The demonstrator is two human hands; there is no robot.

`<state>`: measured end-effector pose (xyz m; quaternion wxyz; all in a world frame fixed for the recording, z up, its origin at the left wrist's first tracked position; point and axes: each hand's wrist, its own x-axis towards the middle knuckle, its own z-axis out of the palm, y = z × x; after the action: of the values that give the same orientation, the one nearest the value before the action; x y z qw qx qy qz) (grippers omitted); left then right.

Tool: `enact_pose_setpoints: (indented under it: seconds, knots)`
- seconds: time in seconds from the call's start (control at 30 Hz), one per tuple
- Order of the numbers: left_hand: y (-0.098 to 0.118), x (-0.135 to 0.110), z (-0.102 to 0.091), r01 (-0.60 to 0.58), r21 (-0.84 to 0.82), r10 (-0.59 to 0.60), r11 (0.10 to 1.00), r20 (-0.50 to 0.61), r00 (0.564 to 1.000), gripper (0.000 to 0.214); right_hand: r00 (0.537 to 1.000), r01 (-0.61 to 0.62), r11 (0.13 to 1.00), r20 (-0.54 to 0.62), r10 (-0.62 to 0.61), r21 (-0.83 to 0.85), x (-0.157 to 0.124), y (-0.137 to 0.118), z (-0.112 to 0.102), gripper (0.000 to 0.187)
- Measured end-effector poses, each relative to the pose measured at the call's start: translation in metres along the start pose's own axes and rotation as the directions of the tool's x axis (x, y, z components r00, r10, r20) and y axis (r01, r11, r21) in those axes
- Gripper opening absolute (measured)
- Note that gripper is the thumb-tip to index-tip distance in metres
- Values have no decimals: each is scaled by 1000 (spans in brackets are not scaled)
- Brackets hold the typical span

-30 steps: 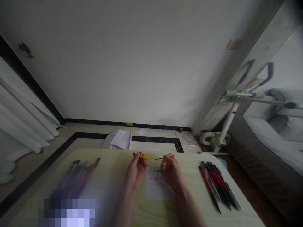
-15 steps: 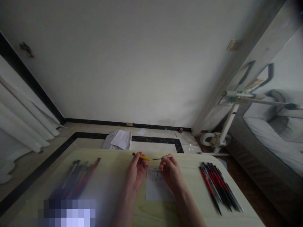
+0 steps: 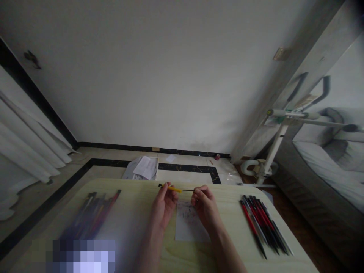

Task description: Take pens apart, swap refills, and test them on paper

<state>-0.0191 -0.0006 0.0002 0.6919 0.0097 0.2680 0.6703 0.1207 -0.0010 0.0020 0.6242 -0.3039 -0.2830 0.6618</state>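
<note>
My left hand (image 3: 165, 203) is closed around a yellow pen barrel (image 3: 174, 189) with a black end pointing left. Between the fingertips of my right hand (image 3: 204, 203) is a thin dark pen refill (image 3: 188, 190). The refill's tip lies in line with the barrel's right end and meets it or nearly so; I cannot tell if it is inside. Both hands hover over the far part of the table, above a white sheet of paper (image 3: 189, 227) with dark and reddish scribbles.
Several red, black and clear pens (image 3: 263, 223) lie in a row on the table's right side. Another bunch of pens (image 3: 91, 214) lies at the left, blurred. Beyond the wooden table (image 3: 227, 242) are papers (image 3: 145, 167) on the floor and white exercise equipment (image 3: 274, 149).
The refill and the barrel's end have come slightly closer together. Both hands stay in nearly the same place.
</note>
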Motion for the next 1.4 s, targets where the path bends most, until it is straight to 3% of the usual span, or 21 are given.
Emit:
enact_pose_setpoints:
  seconds: [0.27,0.57,0.83,1.4]
  knots:
    - [-1,0,-2,9,10,-9,1000,36,999,17,1000,8,1000,-3,-8,13,-1,1,1,16]
    - [-7,-6,6,28,179,-40,984,64,997,22,1000,-12,1000,-3,12,7,-1,3,2,12]
    - [-7,-8,6,68,216,-87,974,79,993,25,1000,-11,1000,-13,12,3,0,3,1,13]
    - [-16,-7,8,-17,343,-7,939,68,998,24,1000,-17,1000,-17,17,-10,0,3,1,13]
